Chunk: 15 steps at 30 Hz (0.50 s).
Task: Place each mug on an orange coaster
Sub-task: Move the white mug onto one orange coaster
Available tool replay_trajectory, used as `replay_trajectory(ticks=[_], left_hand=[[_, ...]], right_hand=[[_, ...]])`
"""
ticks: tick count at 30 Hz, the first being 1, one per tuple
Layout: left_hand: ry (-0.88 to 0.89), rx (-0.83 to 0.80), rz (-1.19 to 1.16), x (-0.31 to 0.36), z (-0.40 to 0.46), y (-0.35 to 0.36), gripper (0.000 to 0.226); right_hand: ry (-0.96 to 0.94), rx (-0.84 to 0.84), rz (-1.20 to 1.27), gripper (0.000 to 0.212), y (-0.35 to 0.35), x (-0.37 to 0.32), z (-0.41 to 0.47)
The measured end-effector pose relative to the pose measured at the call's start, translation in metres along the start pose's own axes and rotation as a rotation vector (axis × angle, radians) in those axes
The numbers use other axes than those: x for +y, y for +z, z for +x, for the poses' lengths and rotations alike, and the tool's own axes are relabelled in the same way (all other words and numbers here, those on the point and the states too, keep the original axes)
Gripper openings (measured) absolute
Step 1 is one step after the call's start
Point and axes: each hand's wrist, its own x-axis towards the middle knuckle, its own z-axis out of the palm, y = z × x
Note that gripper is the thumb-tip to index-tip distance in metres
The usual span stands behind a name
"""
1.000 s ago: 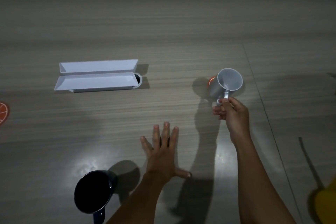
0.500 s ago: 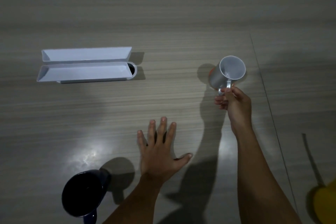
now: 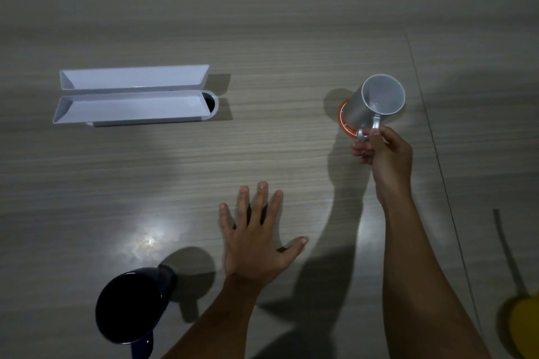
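Head view, looking down on a wood-grain bench under dim light. At right, right hand closed in a grip on the handle of a grey mug, thumb on top, fingers curled beneath. Mug tilted, mouth turned toward the camera and to the right, base over an orange coaster; only the coaster's left and near edge visible past the mug wall. Cannot tell whether the base touches the coaster or hangs just above it. Forearm running from the near right edge up to the hand.

Near the middle, left hand palm down on the bench, fingers spread and pointing far, thumb out to the right, holding nothing. Just left of that forearm, at the near edge, a dark blue mug standing on the bare bench, mouth wide and dark, handle cut by the frame bottom; apart from the left hand, untouched.

Far left, a white holder made of two long open troughs side by side, lengthwise left to right, with a rounded end and dark opening at the right. Well apart from both mugs.

At the near right corner, part of a yellow object, too cropped to name. A thin seam running near to far across the bench, right of the grey mug.
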Motion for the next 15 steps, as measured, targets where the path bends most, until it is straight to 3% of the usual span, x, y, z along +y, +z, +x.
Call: replay_trajectory(ticks=[15], left_hand=[[-0.004, 0.026, 0.004, -0.0012, 0.0007, 0.003, 0.097]], right_hand=[[0.001, -0.021, 0.009, 0.02, -0.0092, 0.0, 0.0007]])
